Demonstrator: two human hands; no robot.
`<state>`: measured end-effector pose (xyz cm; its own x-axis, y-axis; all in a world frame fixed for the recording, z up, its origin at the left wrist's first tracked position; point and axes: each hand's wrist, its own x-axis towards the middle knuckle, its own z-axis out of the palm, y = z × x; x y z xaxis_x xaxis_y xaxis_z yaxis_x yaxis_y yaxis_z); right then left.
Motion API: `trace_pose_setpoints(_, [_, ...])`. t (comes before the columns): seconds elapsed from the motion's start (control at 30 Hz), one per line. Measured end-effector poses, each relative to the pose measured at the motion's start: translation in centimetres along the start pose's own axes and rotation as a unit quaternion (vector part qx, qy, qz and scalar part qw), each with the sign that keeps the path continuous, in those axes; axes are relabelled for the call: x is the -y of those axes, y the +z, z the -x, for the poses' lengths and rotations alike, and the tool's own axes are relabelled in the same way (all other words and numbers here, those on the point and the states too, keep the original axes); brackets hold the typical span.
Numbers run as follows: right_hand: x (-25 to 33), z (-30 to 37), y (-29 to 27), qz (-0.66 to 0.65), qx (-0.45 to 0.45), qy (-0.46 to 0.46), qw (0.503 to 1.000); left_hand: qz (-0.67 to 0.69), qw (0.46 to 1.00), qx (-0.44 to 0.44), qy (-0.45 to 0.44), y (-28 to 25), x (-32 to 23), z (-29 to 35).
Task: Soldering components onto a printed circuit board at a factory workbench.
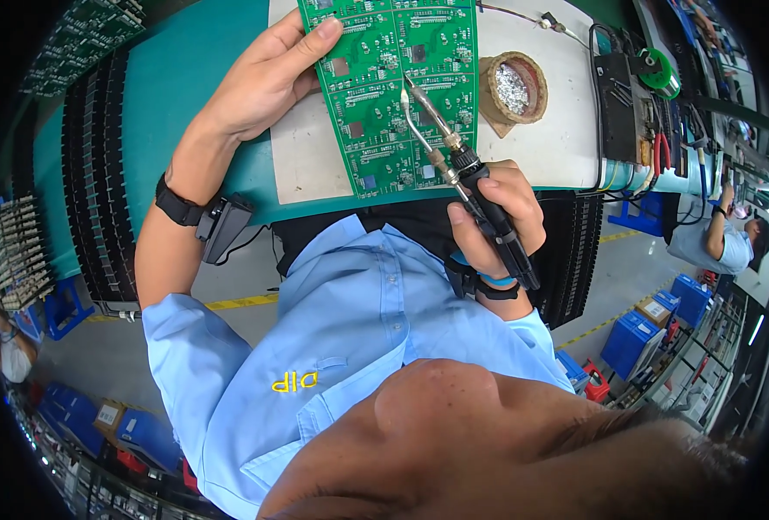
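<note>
My left hand [267,74] grips the left edge of a green circuit board panel [376,113], thumb on top and fingers beneath. Repeated small boards with chips and connectors make up this panel, which is tilted over the bench. In my right hand [506,217] is a black-handled soldering iron [465,160]. Beside its straight metal barrel runs a thinner, curved metal tube. Both tips point at the middle of the panel; whether they touch it I cannot tell. Just right of the panel stands a round brown pot [491,95] with shiny silvery bits inside.
Black slotted racks [94,173] stand at the left, and another [575,251] at the right. A black tool holder [614,95], green spool [659,74] and red-handled pliers [663,152] sit on the right. A co-worker [714,238] is farther right, near blue bins [632,342].
</note>
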<state>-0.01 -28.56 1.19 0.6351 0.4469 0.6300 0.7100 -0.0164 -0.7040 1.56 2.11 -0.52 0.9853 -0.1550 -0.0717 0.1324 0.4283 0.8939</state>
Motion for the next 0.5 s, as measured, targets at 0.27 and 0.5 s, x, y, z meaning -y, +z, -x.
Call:
trace_pose_setpoints(0.27, [-0.21,0.1,0.25,0.009,0.01,0.016,1.0,-0.012,1.0,-0.019,0.002,0.62,-0.04,0.01])
trace_pose_setpoints(0.5, [-0.42,-0.3,0.7,0.009,0.027,0.018,0.999,-0.013,1.0,-0.021,0.005,0.7,-0.27,0.26])
